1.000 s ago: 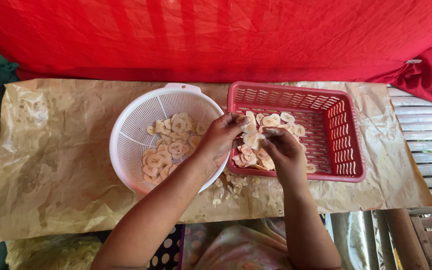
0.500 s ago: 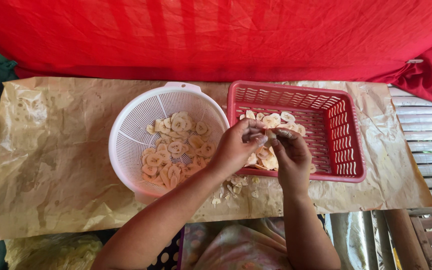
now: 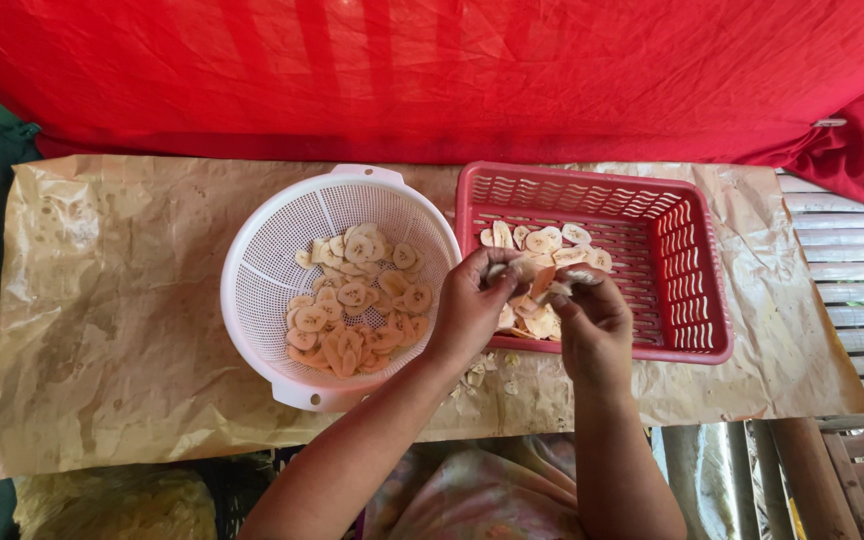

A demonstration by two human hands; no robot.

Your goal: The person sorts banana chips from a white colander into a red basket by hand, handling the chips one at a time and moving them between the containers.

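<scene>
Banana slice (image 3: 542, 281) sits pinched between both my hands, just above the near-left corner of the red basket (image 3: 697, 290). Left hand (image 3: 472, 300) is curled narrow on it, right hand (image 3: 592, 315) nipping its other edge. Compared with a second ago, my left hand has come off the white colander (image 3: 252, 290) rim and closed in on the right. More slices now lie in the colander, and the scraps (image 3: 482, 375) on the paper-covered bench (image 3: 102, 300) look unchanged.

I see the left hand (image 3: 472, 305) now off the white colander (image 3: 337, 285) and over the red basket (image 3: 692, 270); the right hand (image 3: 592, 320) sits lower; both pinch a slice (image 3: 542, 280).
</scene>
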